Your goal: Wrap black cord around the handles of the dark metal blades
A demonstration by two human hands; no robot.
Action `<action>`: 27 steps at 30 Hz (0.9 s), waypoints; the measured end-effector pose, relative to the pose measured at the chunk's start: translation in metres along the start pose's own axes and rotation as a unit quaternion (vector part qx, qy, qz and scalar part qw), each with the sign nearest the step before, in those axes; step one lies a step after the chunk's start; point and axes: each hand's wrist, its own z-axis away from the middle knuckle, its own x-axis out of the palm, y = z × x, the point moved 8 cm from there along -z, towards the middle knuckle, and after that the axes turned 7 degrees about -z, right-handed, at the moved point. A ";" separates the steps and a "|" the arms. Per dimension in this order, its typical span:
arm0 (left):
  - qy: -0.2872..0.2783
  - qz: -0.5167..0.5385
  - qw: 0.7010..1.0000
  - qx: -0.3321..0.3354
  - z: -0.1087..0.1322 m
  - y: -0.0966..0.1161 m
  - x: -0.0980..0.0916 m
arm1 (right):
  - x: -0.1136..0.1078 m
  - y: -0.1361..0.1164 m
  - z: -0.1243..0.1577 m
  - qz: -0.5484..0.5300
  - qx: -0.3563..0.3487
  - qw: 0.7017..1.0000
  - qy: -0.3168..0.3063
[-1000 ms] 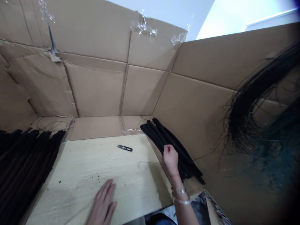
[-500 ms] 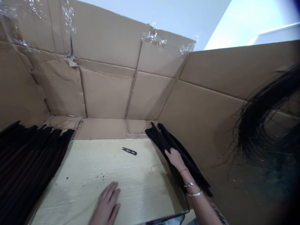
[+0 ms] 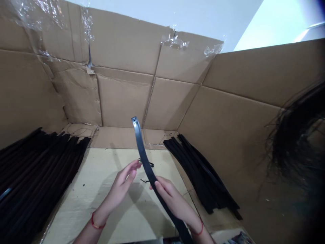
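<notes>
Two bare hands are working above a pale wooden board [image 3: 73,206]. The right hand [image 3: 170,196] is closing around a long black strip [image 3: 145,162], which is curving up to a punched tip, while the left hand [image 3: 120,185] is opening beside it, its fingertips [image 3: 133,174] just off the strip. Black thread snips [image 3: 149,164] are lying on the board behind it. A pile of black strips [image 3: 38,162] is lying leftward, another pile [image 3: 200,173] rightward, with cardboard walls [image 3: 122,98] rising beyond.

Workshop bench [image 3: 71,206] inside cardboard walls [image 3: 122,98]
</notes>
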 end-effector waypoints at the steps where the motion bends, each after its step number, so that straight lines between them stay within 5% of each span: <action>1: 0.007 0.031 0.999 -0.001 -0.008 0.007 0.003 | 0.008 -0.003 0.002 -0.006 0.001 1.000 -0.016; 4: 0.009 0.107 0.994 -0.013 -0.020 0.020 0.013 | 0.019 -0.006 0.007 -0.020 0.010 0.999 -0.042; 7: 0.037 0.149 0.988 -0.031 -0.017 0.023 0.014 | 0.006 -0.003 0.007 -0.038 0.006 0.999 -0.019; 12: 0.079 0.167 0.982 -0.048 0.003 0.028 0.000 | -0.072 0.002 0.009 -0.015 -0.038 0.977 0.208; 16: 0.079 0.182 0.978 -0.064 0.015 0.035 -0.006 | -0.109 -0.026 0.030 -0.032 -0.076 0.940 0.330; 18: 0.084 0.196 0.975 -0.068 0.017 0.039 -0.009 | -0.089 -0.049 0.030 -0.057 -0.096 0.965 0.239; 20: 0.087 0.213 0.970 -0.071 0.017 0.042 -0.011 | -0.032 -0.064 0.026 -0.079 -0.074 0.994 -0.019; 21: 0.087 0.222 0.969 -0.072 0.017 0.043 -0.012 | -0.002 -0.066 0.029 -0.085 -0.046 0.985 -0.145; 22: 0.084 0.231 0.967 -0.072 0.017 0.045 -0.012 | 0.015 -0.065 0.031 -0.087 -0.021 0.976 -0.200; 27: 0.054 0.264 0.959 -0.083 0.020 0.050 -0.012 | 0.004 -0.066 0.008 -0.027 -0.053 0.998 -0.028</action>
